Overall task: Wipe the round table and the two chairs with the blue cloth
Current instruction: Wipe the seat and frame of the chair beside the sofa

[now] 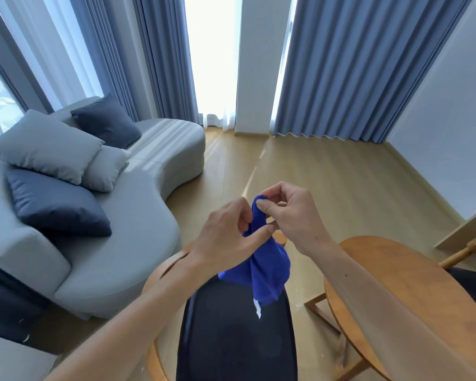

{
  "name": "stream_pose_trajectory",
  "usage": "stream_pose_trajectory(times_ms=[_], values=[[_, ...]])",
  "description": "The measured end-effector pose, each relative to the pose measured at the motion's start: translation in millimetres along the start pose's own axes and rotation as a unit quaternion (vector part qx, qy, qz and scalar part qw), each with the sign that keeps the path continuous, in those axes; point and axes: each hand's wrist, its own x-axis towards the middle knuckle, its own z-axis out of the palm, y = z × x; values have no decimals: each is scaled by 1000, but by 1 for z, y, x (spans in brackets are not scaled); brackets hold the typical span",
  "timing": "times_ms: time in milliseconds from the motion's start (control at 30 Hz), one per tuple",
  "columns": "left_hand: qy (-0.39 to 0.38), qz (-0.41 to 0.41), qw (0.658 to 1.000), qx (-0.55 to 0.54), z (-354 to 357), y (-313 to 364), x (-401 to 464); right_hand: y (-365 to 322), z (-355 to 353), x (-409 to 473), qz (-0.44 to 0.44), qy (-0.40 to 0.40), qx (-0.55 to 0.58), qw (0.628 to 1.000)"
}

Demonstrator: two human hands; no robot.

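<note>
The blue cloth (pixel 264 265) hangs bunched in the air between both hands, a white tag dangling from its lower edge. My right hand (pixel 291 215) pinches its top corner between thumb and forefinger. Just below, my left hand (pixel 226 237) pinches the cloth with thumb and curled fingers. Directly under the cloth stands a chair with a dark seat (pixel 237 339) and a curved wooden frame (pixel 154 276). The round wooden table (pixel 412 281) is at the lower right, partly behind my right forearm. A second chair's wooden arm (pixel 467 250) shows at the far right edge.
A curved grey sofa (pixel 138 215) with grey and navy cushions fills the left side, close to the chair. Blue curtains (pixel 355 67) hang along the far windows. Wooden floor (pixel 313 174) stretches ahead between sofa and wall.
</note>
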Motion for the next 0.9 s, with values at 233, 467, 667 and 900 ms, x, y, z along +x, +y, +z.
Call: stream_pose_trajectory(times_ms=[233,467,667,900], values=[[0,-28,1000,14,5,4,10,-2,-4,3,12,15,42,999],[-56,-30,998,-11,-7,-1,23,2,-13,8,25,-6,54,998],[-46,-26,997,48,-25,-20,32,0,-29,9,12,-69,-30,997],[-146,42,981,118,-35,-28,44,-1,-28,7,-12,-139,-222,965]])
